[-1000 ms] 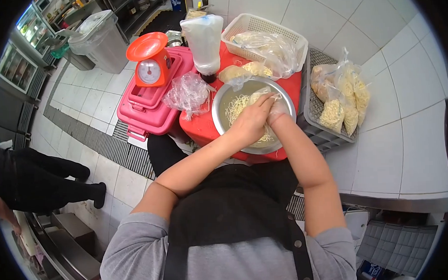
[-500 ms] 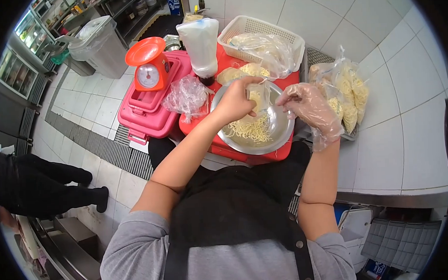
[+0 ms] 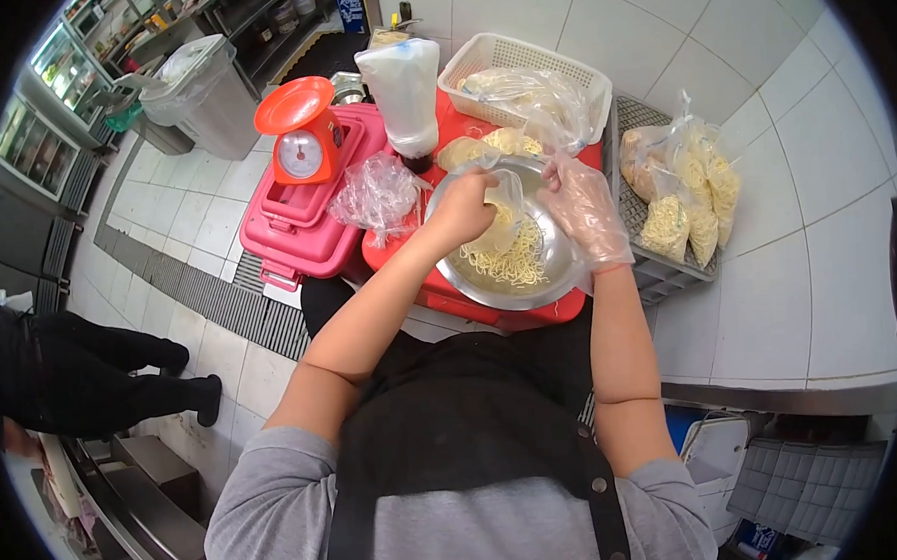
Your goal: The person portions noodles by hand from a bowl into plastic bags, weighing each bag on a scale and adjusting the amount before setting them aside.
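Note:
A metal bowl (image 3: 564,275) with yellow noodles (image 3: 513,259) inside stands on a red surface (image 3: 387,249). My left hand (image 3: 466,211), bare, is closed on a clear plastic bag (image 3: 508,192) over the bowl; some noodles show through the bag. My right hand (image 3: 581,209) wears a clear plastic glove and is over the bowl's right rim, its fingers bent together near the bag; whether they hold anything is too small to tell. Filled bags of noodles (image 3: 507,140) lie just behind the bowl.
An orange scale (image 3: 301,154) stands on pink containers (image 3: 292,242) at left. Beside it are a crumpled plastic bag (image 3: 377,191) and a clear pouch (image 3: 400,87). A white basket (image 3: 600,88) is behind; bagged noodles (image 3: 700,189) sit on a grey crate at right. Another person's legs (image 3: 112,365) show far left.
My right hand has moved left and its fingers have drawn together close to the bag. My left hand has shifted slightly left and down with the bag.

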`<state>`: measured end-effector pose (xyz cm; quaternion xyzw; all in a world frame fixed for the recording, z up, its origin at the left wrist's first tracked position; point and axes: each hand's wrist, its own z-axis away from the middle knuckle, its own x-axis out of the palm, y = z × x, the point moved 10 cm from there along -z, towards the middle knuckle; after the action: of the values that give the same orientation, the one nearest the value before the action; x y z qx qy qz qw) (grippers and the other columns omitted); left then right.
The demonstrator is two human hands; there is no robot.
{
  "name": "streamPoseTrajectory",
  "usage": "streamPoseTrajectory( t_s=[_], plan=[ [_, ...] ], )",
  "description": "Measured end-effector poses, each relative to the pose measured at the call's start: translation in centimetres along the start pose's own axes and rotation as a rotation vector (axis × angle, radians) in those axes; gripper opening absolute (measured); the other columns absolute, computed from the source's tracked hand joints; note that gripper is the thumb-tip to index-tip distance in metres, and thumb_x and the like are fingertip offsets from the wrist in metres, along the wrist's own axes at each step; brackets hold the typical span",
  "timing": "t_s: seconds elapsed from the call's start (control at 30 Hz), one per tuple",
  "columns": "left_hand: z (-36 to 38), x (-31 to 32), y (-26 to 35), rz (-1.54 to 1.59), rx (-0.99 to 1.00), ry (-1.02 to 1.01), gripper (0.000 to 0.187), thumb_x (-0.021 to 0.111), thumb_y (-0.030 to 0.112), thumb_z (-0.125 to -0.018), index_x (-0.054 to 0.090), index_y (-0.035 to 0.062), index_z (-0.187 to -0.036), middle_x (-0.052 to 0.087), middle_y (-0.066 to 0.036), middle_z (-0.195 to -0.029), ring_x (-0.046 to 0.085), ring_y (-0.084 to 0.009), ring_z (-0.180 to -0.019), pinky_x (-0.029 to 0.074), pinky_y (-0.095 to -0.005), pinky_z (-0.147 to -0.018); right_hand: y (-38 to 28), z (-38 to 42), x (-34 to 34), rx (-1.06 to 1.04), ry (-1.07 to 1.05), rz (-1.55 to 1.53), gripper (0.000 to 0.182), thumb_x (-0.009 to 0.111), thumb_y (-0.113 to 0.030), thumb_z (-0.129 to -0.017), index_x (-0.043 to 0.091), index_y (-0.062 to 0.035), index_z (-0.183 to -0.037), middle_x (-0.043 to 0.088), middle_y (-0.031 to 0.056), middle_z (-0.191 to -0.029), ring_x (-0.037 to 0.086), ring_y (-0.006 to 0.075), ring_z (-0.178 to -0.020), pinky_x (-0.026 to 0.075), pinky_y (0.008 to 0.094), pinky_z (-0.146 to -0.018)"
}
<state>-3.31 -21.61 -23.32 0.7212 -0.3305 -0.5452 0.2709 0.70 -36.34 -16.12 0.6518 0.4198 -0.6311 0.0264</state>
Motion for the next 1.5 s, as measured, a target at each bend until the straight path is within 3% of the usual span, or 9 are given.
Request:
streamPoseTrajectory(
  t_s=[0.17,0.3,0.5,0.67,0.8,0.93,1.2,1.33,1.5],
  plan=[
    [0.0,0.0,1.7,-0.137,0.046,-0.069,0.046,0.065,0.001,-0.075,0.068,-0.0035,-0.121,0.06,-0.023,-0.133,0.057,-0.0456,-0.119,0.046,-0.0461,-0.105,1.6,1.3,8.6,-0.223,-0.133,-0.187,0.146,0.097,-0.051,-0.056,0.01,0.0031,-0.16,0.036,0.0282,-0.159,0.035,0.0396,-0.149,0.033,0.0436,-0.121],
    [-0.1,0.7,1.9,-0.083,0.165,0.108,0.053,0.062,-0.002,-0.072,0.063,-0.0059,-0.125,0.061,-0.023,-0.129,0.055,-0.0422,-0.125,0.047,-0.0431,-0.104,5.0,4.0,13.7,0.162,0.03,-0.426,0.11,0.092,-0.038,-0.069,0.034,0.0016,-0.153,0.05,0.0288,-0.148,0.05,0.0398,-0.137,0.042,0.0428,-0.112],
    [0.2,-0.9,-0.9,0.101,0.014,0.141,0.055,0.063,-0.005,-0.07,0.063,-0.0056,-0.125,0.063,-0.024,-0.126,0.058,-0.0422,-0.123,0.049,-0.0424,-0.103,9.9,6.0,12.6,0.476,0.148,-0.475,0.012,0.071,0.0,-0.082,0.069,0.0043,-0.094,0.07,0.0124,-0.08,0.071,0.0204,-0.069,0.059,0.0331,-0.063],
    [0.0,1.0,-3.5,0.457,-0.321,-0.074,0.063,0.064,-0.007,-0.075,0.056,-0.0025,-0.138,0.068,-0.015,-0.095,0.065,-0.0159,-0.069,0.055,-0.0309,-0.061,5.8,3.6,7.2,0.398,0.072,-1.112,0.009,0.073,0.001,-0.088,0.067,0.0043,-0.093,0.071,0.0101,-0.082,0.07,0.0132,-0.071,0.061,0.0266,-0.065],
    [0.0,2.5,-2.5,0.595,-0.291,-0.136,0.064,0.061,-0.008,-0.077,0.055,-0.0013,-0.14,0.066,-0.01,-0.088,0.063,-0.0129,-0.07,0.054,-0.0289,-0.06,1.4,0.8,3.7,0.059,0.082,-0.95,0.023,0.078,-0.002,-0.085,0.07,0.0035,-0.105,0.073,0.0093,-0.095,0.07,0.0145,-0.078,0.059,0.0277,-0.069],
    [-0.1,1.1,-2.4,0.532,-0.307,-0.117,0.066,0.059,-0.01,-0.076,0.053,-0.0017,-0.142,0.062,-0.005,-0.084,0.058,-0.0114,-0.066,0.054,-0.028,-0.058,2.8,1.2,2.2,0.254,0.101,-0.634,0.027,0.08,-0.007,-0.083,0.07,0.0013,-0.106,0.072,0.0082,-0.099,0.067,0.0121,-0.093,0.056,0.0281,-0.081],
    [0.0,0.3,-1.0,0.434,-0.292,-0.155,0.07,0.057,-0.01,-0.073,0.055,-0.002,-0.142,0.054,-0.001,-0.075,0.052,-0.0097,-0.061,0.052,-0.0285,-0.055,2.3,4.1,6.5,0.085,0.038,0.123,0.021,0.073,-0.005,-0.081,0.072,-0.0019,-0.102,0.065,0.0166,-0.094,0.066,0.0358,-0.094,0.053,0.041,-0.084],
    [-0.6,-3.7,3.0,0.355,-0.067,-0.081,0.07,0.053,-0.013,-0.07,0.058,-0.0015,-0.14,0.065,-0.007,-0.091,0.064,-0.0115,-0.074,0.054,-0.0269,-0.066,-3.9,4.7,-0.8,-0.195,0.198,-0.278,0.013,0.069,0.001,-0.086,0.071,0.0003,-0.099,0.067,0.0157,-0.101,0.067,0.0266,-0.084,0.053,0.034,-0.079],
    [0.2,-10.2,8.6,0.678,-0.069,-0.116,0.069,0.047,-0.014,-0.068,0.062,-0.0052,-0.135,0.072,-0.011,-0.114,0.067,-0.0085,-0.089,0.052,-0.0222,-0.077,-0.1,3.4,-3.4,-0.093,0.52,-0.672,0.043,0.071,-0.002,-0.092,0.061,-0.0078,-0.134,0.062,0.0029,-0.122,0.062,0.0129,-0.094,0.053,0.0275,-0.08]
  ],
)
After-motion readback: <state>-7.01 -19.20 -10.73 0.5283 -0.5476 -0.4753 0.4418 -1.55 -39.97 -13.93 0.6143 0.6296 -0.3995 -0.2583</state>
